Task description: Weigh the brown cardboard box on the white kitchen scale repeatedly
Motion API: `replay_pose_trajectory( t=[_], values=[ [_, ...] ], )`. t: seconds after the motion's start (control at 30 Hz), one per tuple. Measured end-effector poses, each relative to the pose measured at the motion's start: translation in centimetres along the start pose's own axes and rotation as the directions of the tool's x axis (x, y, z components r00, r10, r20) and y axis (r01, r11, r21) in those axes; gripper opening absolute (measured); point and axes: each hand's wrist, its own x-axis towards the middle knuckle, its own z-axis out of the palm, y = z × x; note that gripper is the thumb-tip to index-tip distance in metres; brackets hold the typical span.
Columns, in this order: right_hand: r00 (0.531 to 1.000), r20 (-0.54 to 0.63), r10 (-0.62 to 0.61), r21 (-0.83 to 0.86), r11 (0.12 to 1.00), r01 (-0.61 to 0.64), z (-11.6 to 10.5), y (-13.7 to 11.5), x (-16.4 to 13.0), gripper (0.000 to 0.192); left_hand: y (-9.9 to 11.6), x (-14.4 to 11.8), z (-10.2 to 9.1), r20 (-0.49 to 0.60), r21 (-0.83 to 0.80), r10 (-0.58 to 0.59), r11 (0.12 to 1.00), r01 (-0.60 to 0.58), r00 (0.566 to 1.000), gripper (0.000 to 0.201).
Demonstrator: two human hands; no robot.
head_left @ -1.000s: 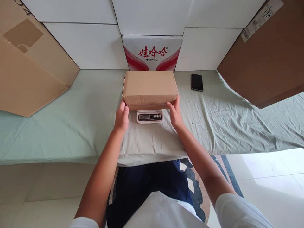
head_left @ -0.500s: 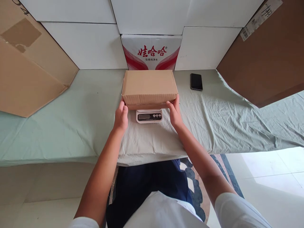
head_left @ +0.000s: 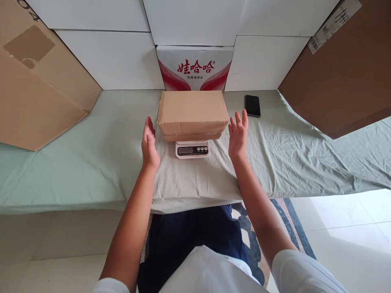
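The person is letting go of the box (head_left: 192,113). Half a second ago both hands were pressed against its lower front corners, steadying it; now the left hand (head_left: 149,144) and the right hand (head_left: 237,134) are standing off to either side, fingers spread, palms turned inward, touching nothing. A clear gap is showing between each palm and the cardboard.

The box itself is not shifting. It is sitting closed on the scale (head_left: 192,149), overhanging the platform all round so that only the scale's front strip with its display and buttons is peeking out below the near edge. The display is too small to read.

Judging from this, the box is now resting with its full weight on the scale and nothing else is bearing on it, so a reading taken now would be the box alone.

Behind the box a red-and-white carton (head_left: 195,67) is standing against the wall, and a phone (head_left: 252,106) is lying on the sheet (head_left: 91,150) near the right hand, apart from it.
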Motion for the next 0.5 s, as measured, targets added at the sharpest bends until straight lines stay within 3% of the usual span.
replay_pose_trajectory(
  t=[0.5],
  values=[
    [0.998,0.046,0.038,0.134,0.99,-0.044,1.5,2.7,-0.8,0.073,0.0,-0.2,0.8,0.032,-0.053,-0.067,0.996,0.068,0.997,0.087]
  ],
)
